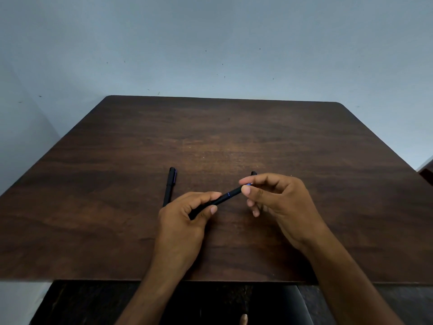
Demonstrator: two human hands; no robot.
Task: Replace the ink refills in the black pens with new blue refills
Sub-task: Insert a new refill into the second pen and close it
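Observation:
A black pen (226, 196) with a thin blue band hangs slanted above the dark wooden table (210, 137), between both hands. My left hand (185, 216) grips its lower barrel with thumb and fingers curled round it. My right hand (276, 195) pinches the pen's upper end between thumb and forefinger, where a bit of blue shows. A second black pen (169, 186) lies on the table to the left, its cap pointing away from me. The tip of a third dark pen (253, 173) peeks out behind my right forefinger; the rest is hidden.
The table's near edge (210, 281) runs just below my wrists. A pale blue wall (210, 43) stands behind the table. A dark object (427, 174) shows at the right edge of the view.

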